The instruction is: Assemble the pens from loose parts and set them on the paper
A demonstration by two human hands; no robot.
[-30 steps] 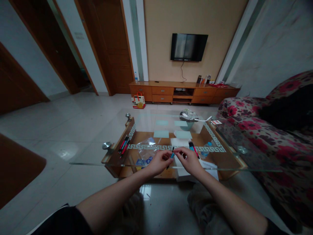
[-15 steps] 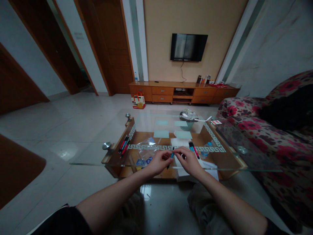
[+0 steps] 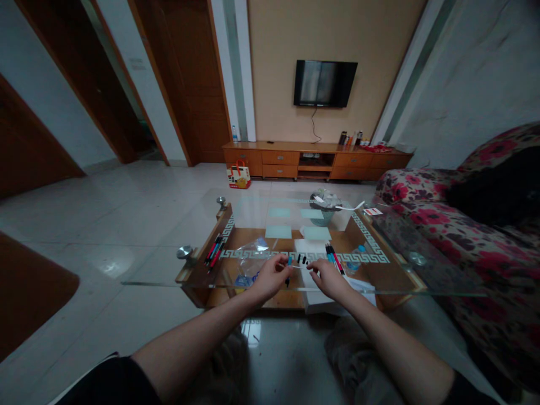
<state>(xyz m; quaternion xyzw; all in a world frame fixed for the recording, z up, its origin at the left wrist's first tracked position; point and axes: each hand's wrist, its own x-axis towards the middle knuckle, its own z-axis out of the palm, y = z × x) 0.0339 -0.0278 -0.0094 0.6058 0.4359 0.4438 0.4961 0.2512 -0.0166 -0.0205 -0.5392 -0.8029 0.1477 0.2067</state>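
Over the glass tabletop, my left hand [image 3: 273, 275] is closed around a blue and black pen [image 3: 289, 261], its dark end showing below the fingers. A thin whitish stick [image 3: 300, 267], much like a pen refill, spans the gap between my two hands. My right hand [image 3: 327, 277] has its fingertips pinched at the stick's right end. Just beyond the fingers lie small black pen parts [image 3: 301, 259]. Right of them rests a group of red, blue and black pens [image 3: 334, 259]. Another group of pens [image 3: 214, 252] lies at the left side.
A clear plastic bag [image 3: 253, 253] and a water bottle [image 3: 356, 254] show at the glass coffee table [image 3: 147, 277]. White boxes or papers [image 3: 317, 304] sit on the shelf beneath. A bin [image 3: 324, 216] stands behind; a floral sofa [image 3: 415, 185] is at right.
My hands have moved apart, the left one slightly leftward with the pen. The thin whitish stick and the black parts on the glass now show between them.
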